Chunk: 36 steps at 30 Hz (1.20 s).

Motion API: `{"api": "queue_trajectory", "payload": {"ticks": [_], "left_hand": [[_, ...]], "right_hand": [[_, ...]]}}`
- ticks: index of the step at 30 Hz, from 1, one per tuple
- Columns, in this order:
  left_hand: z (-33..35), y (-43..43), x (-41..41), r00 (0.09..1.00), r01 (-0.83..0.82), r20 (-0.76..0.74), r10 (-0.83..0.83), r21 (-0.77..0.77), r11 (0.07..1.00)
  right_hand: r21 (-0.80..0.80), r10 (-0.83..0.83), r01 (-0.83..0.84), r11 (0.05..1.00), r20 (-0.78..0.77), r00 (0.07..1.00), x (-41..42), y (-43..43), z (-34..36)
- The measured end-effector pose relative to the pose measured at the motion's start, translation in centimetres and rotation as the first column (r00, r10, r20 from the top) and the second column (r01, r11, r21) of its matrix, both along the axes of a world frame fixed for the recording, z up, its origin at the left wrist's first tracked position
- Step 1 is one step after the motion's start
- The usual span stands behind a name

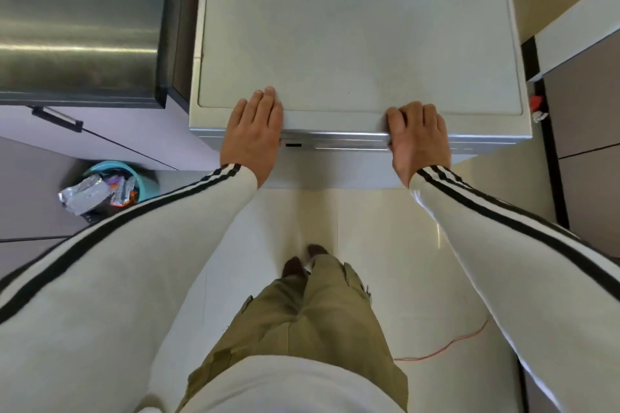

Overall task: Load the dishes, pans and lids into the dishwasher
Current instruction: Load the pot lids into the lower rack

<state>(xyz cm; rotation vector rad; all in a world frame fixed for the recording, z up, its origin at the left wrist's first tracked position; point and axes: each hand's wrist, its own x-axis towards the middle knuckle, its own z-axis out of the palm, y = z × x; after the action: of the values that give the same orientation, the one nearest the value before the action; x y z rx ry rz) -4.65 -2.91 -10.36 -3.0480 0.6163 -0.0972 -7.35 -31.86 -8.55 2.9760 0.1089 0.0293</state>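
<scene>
I see the white dishwasher (352, 27) straight ahead, its door closed. My left hand (255, 131) lies flat on its front top edge, fingers straight and together. My right hand (419, 134) curls over the same edge, gripping it. A teal bin (134, 174) of wrappers stands on the floor to the left.

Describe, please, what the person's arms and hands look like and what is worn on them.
Both arms are in long cream-white sleeves, the left sleeve and right sleeve each with black stripes running along the arm to the cuff. The left hand and right hand are bare: no gloves, rings or watch show.
</scene>
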Motion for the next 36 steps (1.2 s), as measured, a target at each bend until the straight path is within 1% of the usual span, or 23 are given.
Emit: {"api": "queue_trajectory", "payload": {"ticks": [3, 6, 10, 12, 16, 19, 21, 25, 30, 36], "left_hand": [[0.5, 0.1, 0.7, 0.999, 0.053, 0.004, -0.053, 0.026, 0.998], [0.5, -0.1, 0.6, 1.000, 0.028, 0.010, -0.028, 0.043, 0.999], [1.0, -0.4, 0.4, 1.000, 0.011, 0.015, -0.011, 0.021, 1.000], [1.6, -0.6, 0.3, 0.999, -0.006, -0.032, 0.007, 0.020, 1.000], [2.0, -0.6, -1.1, 0.972, -0.063, -0.224, 0.074, 0.056, 0.996], [2.4, 0.0, -2.0, 0.941, -0.083, -0.324, 0.102, 0.071, 0.994], [2.9, 0.1, -2.2, 0.922, -0.094, -0.371, 0.107, 0.054, 0.994], [3.6, 0.3, -3.1, 0.900, -0.102, -0.419, 0.118, 0.061, 0.993], [3.9, 0.4, -4.4, 0.892, -0.116, -0.431, 0.135, 0.071, 0.991], [4.0, 1.5, -5.4, 0.876, -0.113, -0.460, 0.142, 0.090, 0.989]], "right_hand": [[-0.009, 0.017, -0.017, 1.000, -0.020, 1.000, 0.3, -0.3, -0.1], [0.000, 0.006, -0.006, 1.000, -0.024, 1.000, 0.4, 0.0, 0.0], [-0.013, -0.014, 0.014, 1.000, -0.026, 1.000, 0.3, 0.8, 0.7], [-0.026, -0.033, 0.032, 0.999, -0.037, 0.999, 0.0, 1.4, 1.1], [-0.039, -0.074, 0.071, 0.997, -0.084, 0.994, -1.6, 2.4, 1.4], [-0.010, -0.090, 0.090, 0.996, -0.230, 0.969, -3.6, 2.6, 0.7], [0.037, -0.090, 0.105, 0.994, -0.287, 0.954, -4.8, 2.9, 0.1], [0.126, -0.103, 0.149, 0.981, -0.312, 0.944, -5.0, 3.4, 0.5], [0.125, -0.100, 0.150, 0.981, -0.336, 0.937, -5.0, 3.1, 0.5], [0.126, -0.148, 0.198, 0.972, -0.326, 0.934, -4.9, 4.9, 0.8]]}}
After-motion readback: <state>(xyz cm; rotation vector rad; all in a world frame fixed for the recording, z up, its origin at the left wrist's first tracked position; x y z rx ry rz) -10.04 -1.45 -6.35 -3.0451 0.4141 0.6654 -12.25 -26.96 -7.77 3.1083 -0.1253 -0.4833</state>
